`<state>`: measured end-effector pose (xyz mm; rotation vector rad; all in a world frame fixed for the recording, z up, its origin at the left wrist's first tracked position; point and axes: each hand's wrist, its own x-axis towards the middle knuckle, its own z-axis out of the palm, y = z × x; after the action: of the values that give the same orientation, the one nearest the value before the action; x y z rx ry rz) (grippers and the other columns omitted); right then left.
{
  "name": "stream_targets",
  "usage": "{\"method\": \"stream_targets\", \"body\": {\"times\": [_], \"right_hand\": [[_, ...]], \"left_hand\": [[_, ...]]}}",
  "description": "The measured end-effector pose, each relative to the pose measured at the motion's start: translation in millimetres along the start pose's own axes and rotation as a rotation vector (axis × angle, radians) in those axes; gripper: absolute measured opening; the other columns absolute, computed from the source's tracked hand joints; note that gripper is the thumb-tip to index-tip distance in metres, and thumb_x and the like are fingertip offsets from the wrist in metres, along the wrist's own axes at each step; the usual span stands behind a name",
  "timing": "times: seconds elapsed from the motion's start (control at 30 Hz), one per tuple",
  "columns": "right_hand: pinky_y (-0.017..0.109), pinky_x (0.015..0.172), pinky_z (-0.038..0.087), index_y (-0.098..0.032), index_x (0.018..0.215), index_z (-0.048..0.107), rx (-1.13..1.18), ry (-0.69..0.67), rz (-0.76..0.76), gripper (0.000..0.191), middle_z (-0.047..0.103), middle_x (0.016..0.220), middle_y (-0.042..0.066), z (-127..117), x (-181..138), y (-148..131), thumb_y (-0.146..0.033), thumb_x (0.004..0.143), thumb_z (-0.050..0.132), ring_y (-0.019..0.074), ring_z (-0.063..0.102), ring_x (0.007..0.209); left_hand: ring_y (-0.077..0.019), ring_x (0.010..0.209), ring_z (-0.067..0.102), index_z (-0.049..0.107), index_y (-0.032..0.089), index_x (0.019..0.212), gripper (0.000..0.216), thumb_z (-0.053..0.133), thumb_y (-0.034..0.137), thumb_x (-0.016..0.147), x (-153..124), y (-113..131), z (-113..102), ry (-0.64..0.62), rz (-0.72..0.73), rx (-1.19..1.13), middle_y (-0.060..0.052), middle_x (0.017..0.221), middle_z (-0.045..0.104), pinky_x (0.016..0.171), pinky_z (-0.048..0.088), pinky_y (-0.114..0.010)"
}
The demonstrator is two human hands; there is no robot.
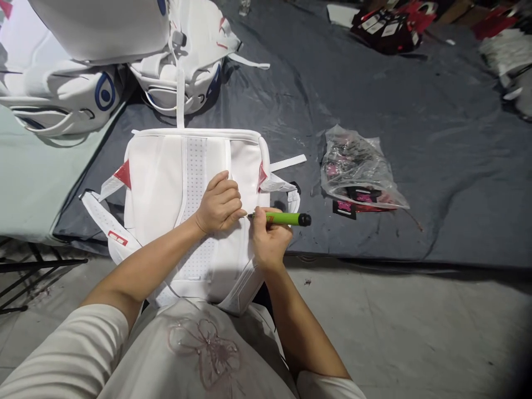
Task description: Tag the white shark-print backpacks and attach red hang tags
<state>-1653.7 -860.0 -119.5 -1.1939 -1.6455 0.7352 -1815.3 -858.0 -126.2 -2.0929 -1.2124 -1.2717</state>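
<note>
White synthetic panel, backpack (160, 183) lying back side up across table edge and lap; long axis 12 to 6, perforated strip (195, 172) down its middle. Clock centred on the panel, 12 away from the wearer.

Green marker-like tool (286, 218): lies above the panel's right half at about 3, long axis nearly level, 9 to 3. Narrow tip points to 9, black butt to 3, overhanging the bag's right edge.

Right hand (272, 238) has the tool, pinched near its front end between thumb and fingers; forearm rises from 5. Left hand (220, 202) is curled inward, back upward, over the perforated strip and just right of it; forearm enters from 7 to 8. Whether it pinches something fine, cannot tell.

Key relation: tip to left hand. Tip sits just beside that hand's right side, at its 3 to 4; gap very small, contact not certain. Right hand is the nearer to the tool, left the nearer to the panel's middle.

Around: clear plastic bag (353, 147) on the dark table cover (449, 166), between 2 and 3, well apart from both hands. More white bags (195, 50) towards 11.
</note>
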Motion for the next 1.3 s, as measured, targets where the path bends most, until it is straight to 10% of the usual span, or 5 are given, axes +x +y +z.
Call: {"method": "stream_targets", "body": {"times": [1.3], "right_hand": [[0.03,0.055,0.046,-0.019,0.079,0.065,-0.026,-0.095,0.091,0.039,0.061,0.059,0.002,-6.7,5.4,-6.8,-0.054,0.09,0.051,0.0177,0.056,0.053]], "left_hand": [[-0.0193,0.09,0.058,0.055,0.021,0.066,0.048,0.029,0.042,0.101,-6.8,-1.3,5.1,-0.174,-0.101,0.02,-0.003,0.07,0.061,0.113,0.032,-0.047]]}}
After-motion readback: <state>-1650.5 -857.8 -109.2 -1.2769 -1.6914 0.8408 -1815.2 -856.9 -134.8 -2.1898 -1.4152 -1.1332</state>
